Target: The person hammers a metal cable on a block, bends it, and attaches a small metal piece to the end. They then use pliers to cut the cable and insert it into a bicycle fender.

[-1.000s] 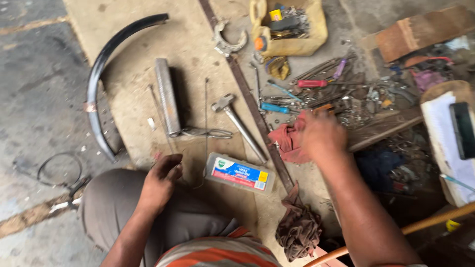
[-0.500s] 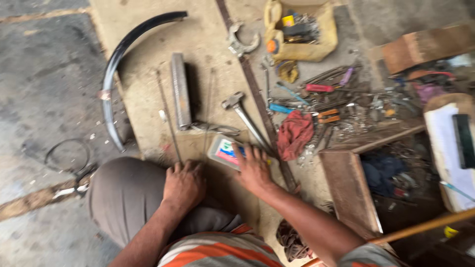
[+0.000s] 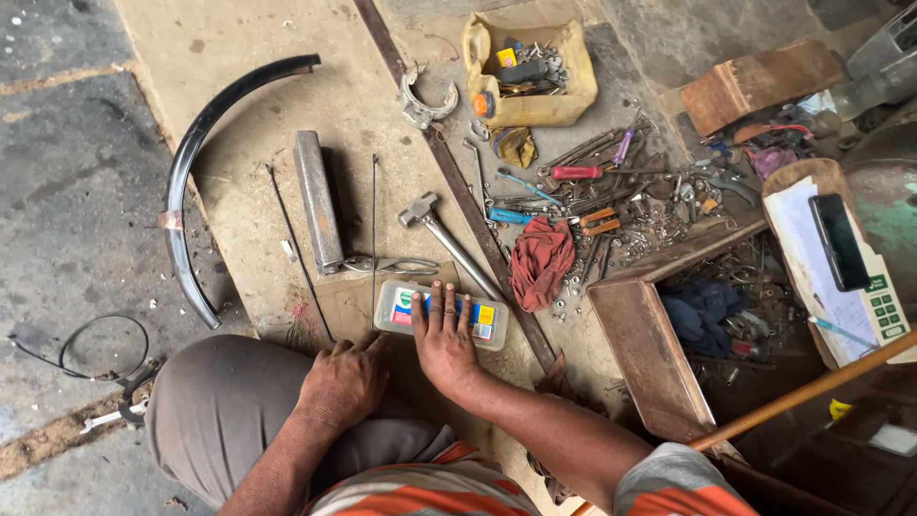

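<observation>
Two hands low in frame: right hand (image 3: pixel 446 336) flat, fingers spread, pinning small clear plastic box with colourful label (image 3: pixel 440 314) on cardboard beside steel hammer (image 3: pixel 445 239); left hand (image 3: pixel 344 380) loosely curled, empty, braced on grey-trousered knee (image 3: pixel 220 411).

Hidden, cropped and indistinct items

The right hand (image 3: pixel 446 336) lies flat over the middle of the clear plastic box (image 3: pixel 441 315), so its contents cannot be told; the small loose tools (image 3: pixel 659 205) past the red rag (image 3: pixel 541 260) are too small to sort; the contents of the yellow container (image 3: pixel 528 72) are jumbled and unclear; the wooden handle (image 3: pixel 802 392) runs off the right edge; the grey casing (image 3: pixel 884 57) is cropped at the top right corner.
</observation>
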